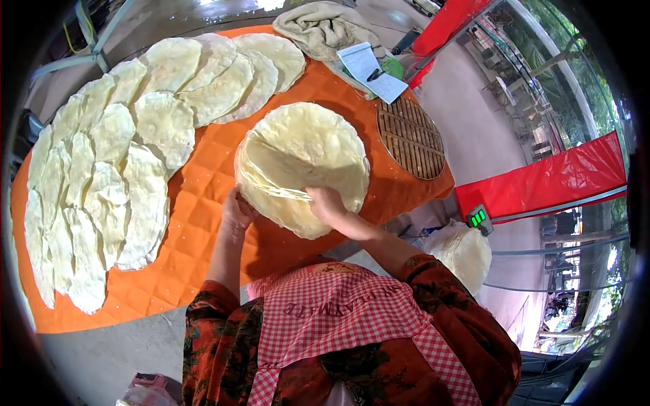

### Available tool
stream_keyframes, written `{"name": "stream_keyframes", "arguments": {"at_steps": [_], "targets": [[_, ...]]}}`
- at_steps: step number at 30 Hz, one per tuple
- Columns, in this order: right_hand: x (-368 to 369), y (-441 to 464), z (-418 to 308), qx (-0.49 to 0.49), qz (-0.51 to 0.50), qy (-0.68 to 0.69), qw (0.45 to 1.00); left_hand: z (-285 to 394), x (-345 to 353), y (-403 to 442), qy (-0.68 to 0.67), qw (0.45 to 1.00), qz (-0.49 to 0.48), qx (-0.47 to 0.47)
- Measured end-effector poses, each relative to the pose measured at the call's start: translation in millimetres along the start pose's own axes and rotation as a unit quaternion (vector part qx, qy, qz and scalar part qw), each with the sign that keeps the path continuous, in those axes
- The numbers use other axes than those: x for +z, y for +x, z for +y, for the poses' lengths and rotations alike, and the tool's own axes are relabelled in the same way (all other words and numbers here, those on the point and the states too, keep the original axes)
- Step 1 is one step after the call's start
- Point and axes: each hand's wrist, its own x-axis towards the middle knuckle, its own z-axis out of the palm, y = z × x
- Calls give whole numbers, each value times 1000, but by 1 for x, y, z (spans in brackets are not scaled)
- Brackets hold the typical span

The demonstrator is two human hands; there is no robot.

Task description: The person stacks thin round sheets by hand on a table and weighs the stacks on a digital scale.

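Two bare hands work the stack of thin round sheets, dead centre of the frame! The right hand has thumb and fingers pinched on layered edges that run across it. Over at the stack's lower left goes the left hand, fingers partly hidden against the rim; how firmly they close, no telling. Danger here: sheets this thin look brittle, so a hard pinch or sharp bend could crack them, and uneven support could send layers sliding apart.

Outward now, the orange-covered surface carries loose sheets overlapping from upper middle round to lower left; shove the stack that way and their rims could chip. Right of centre lies the slatted round board, near the stack, with the open notebook above it, upper right.
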Motion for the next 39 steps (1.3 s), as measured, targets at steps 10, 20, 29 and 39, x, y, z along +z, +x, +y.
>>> {"name": "stream_keyframes", "arguments": {"at_steps": [10, 20, 29, 39], "targets": [[-7, -12, -23, -28, -16, -60, 998, -46, 20, -52, 122, 987, -7, 108], [16, -33, -40, -27, 20, -34, 999, -69, 21, -54, 172, 977, 18, 128], [-158, 74, -37, 152, -7, 74, 986, -71, 5, -46, 188, 979, -13, 73], [19, -10, -53, 10, -78, -25, 997, -66, 14, -59, 122, 991, -18, 43]]}}
